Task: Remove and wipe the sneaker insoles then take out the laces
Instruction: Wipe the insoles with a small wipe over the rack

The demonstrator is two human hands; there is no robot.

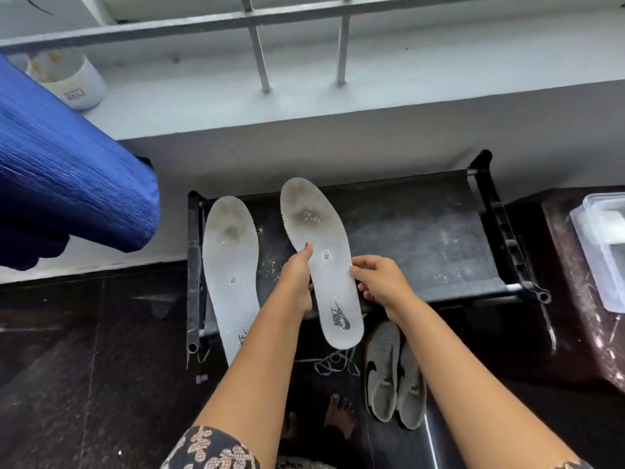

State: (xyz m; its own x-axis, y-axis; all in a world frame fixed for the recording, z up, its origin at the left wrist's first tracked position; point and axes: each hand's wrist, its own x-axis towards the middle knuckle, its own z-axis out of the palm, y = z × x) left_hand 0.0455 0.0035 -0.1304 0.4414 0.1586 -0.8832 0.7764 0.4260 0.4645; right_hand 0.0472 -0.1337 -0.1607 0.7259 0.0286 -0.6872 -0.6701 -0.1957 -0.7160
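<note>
Two white, dirt-stained insoles are in view. One insole (230,265) lies flat on the left part of the black rack shelf (422,238). The other insole (321,258) is held above the shelf by both hands: my left hand (297,275) grips its left edge with the thumb on top, and my right hand (378,282) pinches its right edge. A pair of grey sneakers (394,374) stands on the dark floor below the shelf's front edge. Loose white laces (334,362) lie on the floor beside them.
A rolled blue mat (67,184) juts in at the left. A white tub (72,79) sits on the pale ledge under a metal railing (260,49). A clear plastic container (602,245) rests on a dark counter at right. My bare feet (338,414) are on the floor.
</note>
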